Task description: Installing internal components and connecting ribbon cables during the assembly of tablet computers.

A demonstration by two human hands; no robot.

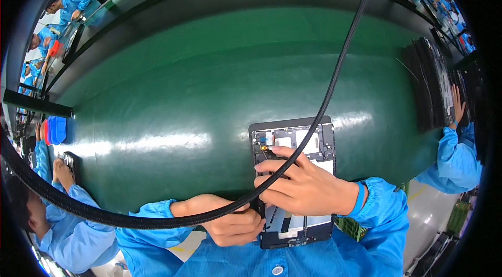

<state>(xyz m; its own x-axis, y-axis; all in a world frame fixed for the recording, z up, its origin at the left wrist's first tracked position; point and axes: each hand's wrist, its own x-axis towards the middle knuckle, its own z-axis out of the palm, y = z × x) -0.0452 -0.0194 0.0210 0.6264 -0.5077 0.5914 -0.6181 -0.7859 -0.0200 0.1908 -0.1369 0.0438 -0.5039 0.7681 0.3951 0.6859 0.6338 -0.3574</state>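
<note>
An opened tablet (320, 146), its dark frame, circuit board and pale inner panels bared, lies at the near edge of the green table. My left hand (230, 222) is closed on the tablet's lower left edge, with the fingers curled and the thumb on top. Over the middle of the tablet is my right hand (295, 185), its fingers stretched out and apart. The right index fingertip touches the upper part of the board beside a small yellow piece (264, 148). My right palm covers the tablet's centre, and the right thumb is hidden.
A thick black braided cable (334, 81) hangs across the view, passing in front of both hands. Upright dark panels (426, 86) stand stacked at the right, a co-worker's hand (458, 104) on them. At the left are a blue bin (56, 130) and another co-worker's hands (64, 173).
</note>
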